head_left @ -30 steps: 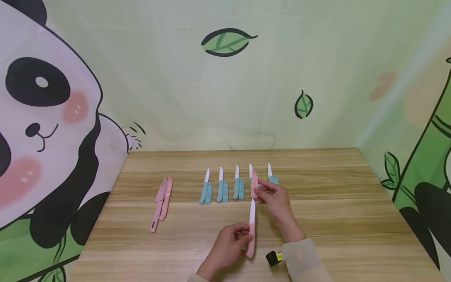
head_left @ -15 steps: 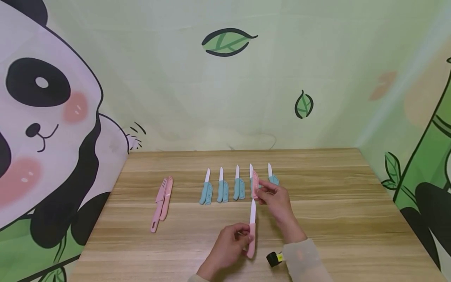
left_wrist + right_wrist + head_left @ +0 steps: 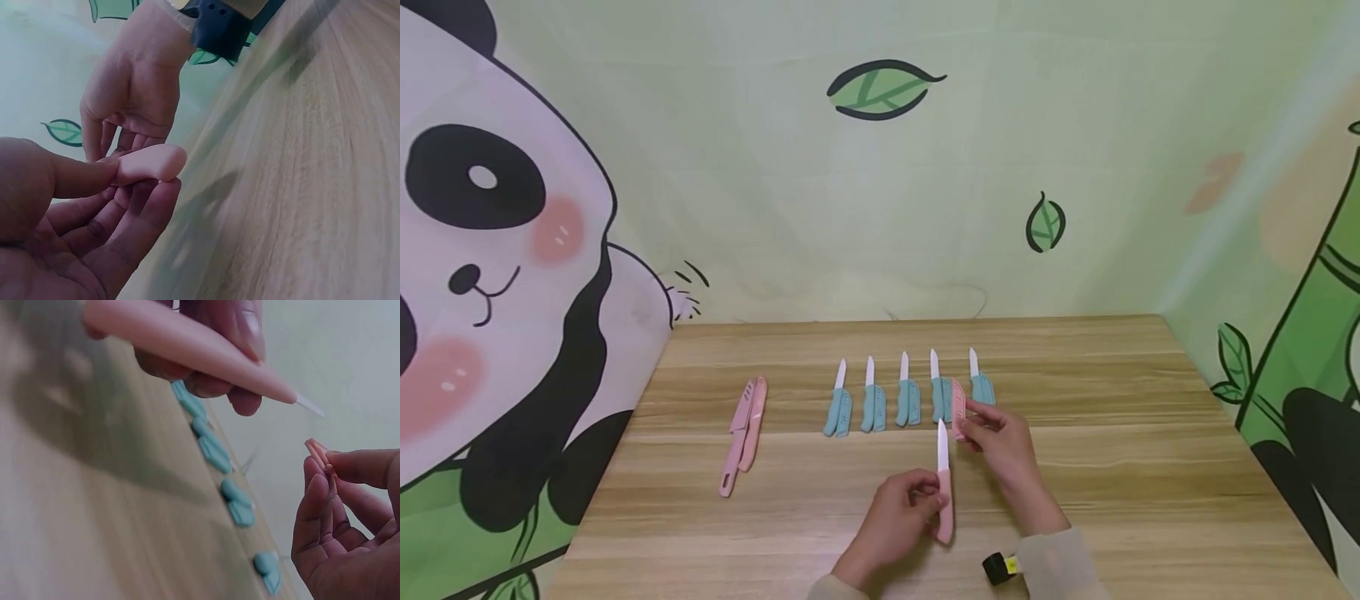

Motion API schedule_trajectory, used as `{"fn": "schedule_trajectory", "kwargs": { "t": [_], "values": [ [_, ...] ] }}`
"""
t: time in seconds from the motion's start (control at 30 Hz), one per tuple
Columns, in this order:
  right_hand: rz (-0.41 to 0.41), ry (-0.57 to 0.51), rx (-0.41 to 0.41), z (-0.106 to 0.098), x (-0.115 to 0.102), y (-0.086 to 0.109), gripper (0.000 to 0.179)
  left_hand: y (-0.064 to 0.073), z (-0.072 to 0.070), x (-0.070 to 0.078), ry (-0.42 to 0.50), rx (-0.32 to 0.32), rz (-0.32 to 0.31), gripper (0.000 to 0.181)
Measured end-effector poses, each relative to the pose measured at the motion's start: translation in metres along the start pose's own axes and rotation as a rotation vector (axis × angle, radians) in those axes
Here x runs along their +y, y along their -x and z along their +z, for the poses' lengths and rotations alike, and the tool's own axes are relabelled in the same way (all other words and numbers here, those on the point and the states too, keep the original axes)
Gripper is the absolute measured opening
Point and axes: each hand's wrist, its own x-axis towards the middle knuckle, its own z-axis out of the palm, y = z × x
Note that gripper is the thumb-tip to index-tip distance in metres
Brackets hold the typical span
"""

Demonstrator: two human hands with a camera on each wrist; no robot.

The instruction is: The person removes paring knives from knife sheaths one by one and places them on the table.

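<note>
My left hand (image 3: pixel 901 510) pinches the pink handle of a small knife (image 3: pixel 945 500), its white blade bare and pointing away from me. In the left wrist view the thumb lies on top of the knife handle (image 3: pixel 153 164) with fingers beneath. A pink perforated knife sheath (image 3: pixel 958 407) is pinched between thumb and fingers of my right hand (image 3: pixel 1006 446). Seen from the right wrist, the sheath (image 3: pixel 317 453) has its open end facing the blade tip (image 3: pixel 311 405), with a gap between them. Behind the sheath lies a blue-handled knife (image 3: pixel 937 392) with its blue sheath alongside.
Several blue knives (image 3: pixel 833 412), each beside its sheath, form a row across the wooden table (image 3: pixel 1112 467). Two pink knives (image 3: pixel 739 437) lie together at the left, with a pink sheath on at least one. A black wrist camera (image 3: pixel 997 568) sits by the right sleeve.
Over the last half second both hands have shifted slightly right. The sheath has moved right and toward me, off to the side of the blade tip, uncovering the blue knife behind it.
</note>
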Motion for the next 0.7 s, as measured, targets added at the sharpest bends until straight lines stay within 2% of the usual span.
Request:
{"fn": "schedule_trajectory", "kwargs": {
  "t": [0.13, 0.27, 0.53, 0.7],
  "values": [
    [0.011, 0.051, 0.012, -0.011, 0.009, 0.004, 0.037, -0.006, 0.007, 0.0, 0.044, -0.016, -0.019, 0.02],
    [0.025, 0.086, 0.03, -0.022, 0.017, 0.011, 0.037, -0.011, 0.015, -0.002, 0.023, -0.02, -0.027, 0.021],
    [0.054, 0.153, 0.05, -0.04, 0.032, 0.03, 0.038, -0.019, 0.029, -0.004, -0.063, 0.003, -0.046, 0.019],
    [0.047, 0.199, 0.058, -0.049, 0.039, 0.037, 0.039, -0.025, 0.039, 0.001, -0.208, 0.069, 0.013, 0.022]
  ]
}}
